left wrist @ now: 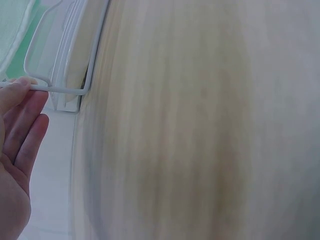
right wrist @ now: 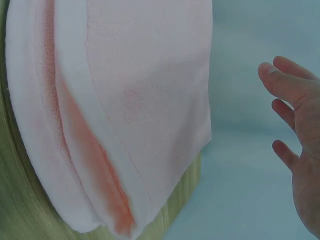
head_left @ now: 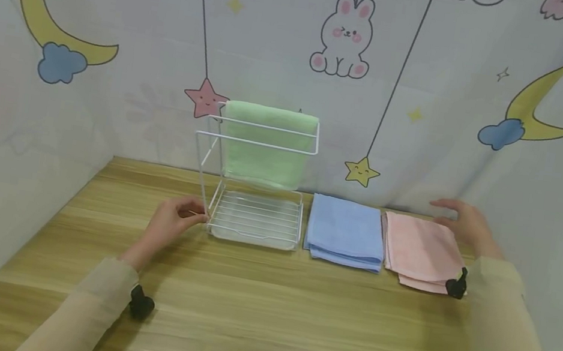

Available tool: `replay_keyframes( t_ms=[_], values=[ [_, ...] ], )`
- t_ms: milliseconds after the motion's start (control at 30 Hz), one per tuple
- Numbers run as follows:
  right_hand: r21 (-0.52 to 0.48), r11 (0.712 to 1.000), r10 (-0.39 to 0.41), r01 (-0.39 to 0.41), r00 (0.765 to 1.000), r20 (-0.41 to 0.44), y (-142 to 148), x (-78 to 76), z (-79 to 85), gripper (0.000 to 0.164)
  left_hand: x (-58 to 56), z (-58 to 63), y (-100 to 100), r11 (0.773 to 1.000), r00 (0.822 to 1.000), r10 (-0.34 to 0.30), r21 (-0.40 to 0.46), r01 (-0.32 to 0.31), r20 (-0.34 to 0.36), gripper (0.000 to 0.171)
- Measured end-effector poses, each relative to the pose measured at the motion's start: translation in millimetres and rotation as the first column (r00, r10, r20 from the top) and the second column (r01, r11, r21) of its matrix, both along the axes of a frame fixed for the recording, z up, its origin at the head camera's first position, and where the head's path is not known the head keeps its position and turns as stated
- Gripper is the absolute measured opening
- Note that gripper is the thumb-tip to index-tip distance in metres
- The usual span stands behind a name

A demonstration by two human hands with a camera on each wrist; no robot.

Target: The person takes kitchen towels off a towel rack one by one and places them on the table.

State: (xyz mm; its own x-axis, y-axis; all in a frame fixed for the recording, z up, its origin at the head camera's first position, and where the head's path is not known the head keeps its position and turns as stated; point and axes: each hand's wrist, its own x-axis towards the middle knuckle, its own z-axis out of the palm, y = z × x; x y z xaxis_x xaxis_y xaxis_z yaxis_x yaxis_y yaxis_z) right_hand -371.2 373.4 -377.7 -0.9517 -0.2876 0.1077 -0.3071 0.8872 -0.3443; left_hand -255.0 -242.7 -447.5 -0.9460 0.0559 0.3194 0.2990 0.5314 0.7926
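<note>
White wire rack (head_left: 259, 143) was pinched low on its left side by the left hand (head_left: 173, 221), thumb and fingers clamped on the wire, green towel (head_left: 263, 165) draped over the far top bar. Right hand (head_left: 468, 229) was held just by the far edge of the pink towel (head_left: 421, 245), fingers kinda loosely apart, and a folded blue towel (head_left: 344, 227) was parked between that and the rack on the wooden table (head_left: 292, 323)

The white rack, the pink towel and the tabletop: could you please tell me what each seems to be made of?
White rack: probably coated metal wire, given its thin, smooth, evenly white bars.
Pink towel: perhaps cotton or microfibre, matt, with fuzzy pile showing at its folds.
Tabletop: wood or wood-look laminate, low sheen; the streaky grain leaves that open.
</note>
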Motion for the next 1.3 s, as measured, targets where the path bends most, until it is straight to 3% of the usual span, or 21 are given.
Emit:
replay_keyframes(
  t_ms=[267,533,667,833,1300],
  values=[
    [-0.045,0.998,0.033,-0.038,0.994,-0.102,-14.3,-3.5,23.6,0.042,-1.4,-1.4,-1.9,1.000,1.000,-0.010,0.008,0.010,-0.016,0.015],
    [-0.038,0.997,0.059,-0.067,0.982,-0.179,-48.9,-12.3,61.2,0.046,-0.9,-3.9,-2.6,1.000,1.000,-0.012,0.008,0.012,-0.024,0.016],
    [-0.033,0.994,0.096,-0.108,0.963,-0.253,-72.9,-14.8,85.0,0.046,-2.6,-3.0,-2.3,1.000,1.000,-0.015,0.017,0.015,-0.027,0.016],
    [-0.036,0.988,0.135,-0.151,0.950,-0.283,-101.4,-15.3,109.4,0.048,-2.4,-4.4,-3.4,1.000,1.000,-0.013,0.001,0.013,-0.027,0.015],
    [-0.003,0.951,0.281,-0.308,0.872,-0.401,-175.0,-19.3,152.1,0.049,-1.6,-4.1,-3.7,1.000,1.000,-0.004,0.003,0.004,-0.025,0.015]
  ],
)
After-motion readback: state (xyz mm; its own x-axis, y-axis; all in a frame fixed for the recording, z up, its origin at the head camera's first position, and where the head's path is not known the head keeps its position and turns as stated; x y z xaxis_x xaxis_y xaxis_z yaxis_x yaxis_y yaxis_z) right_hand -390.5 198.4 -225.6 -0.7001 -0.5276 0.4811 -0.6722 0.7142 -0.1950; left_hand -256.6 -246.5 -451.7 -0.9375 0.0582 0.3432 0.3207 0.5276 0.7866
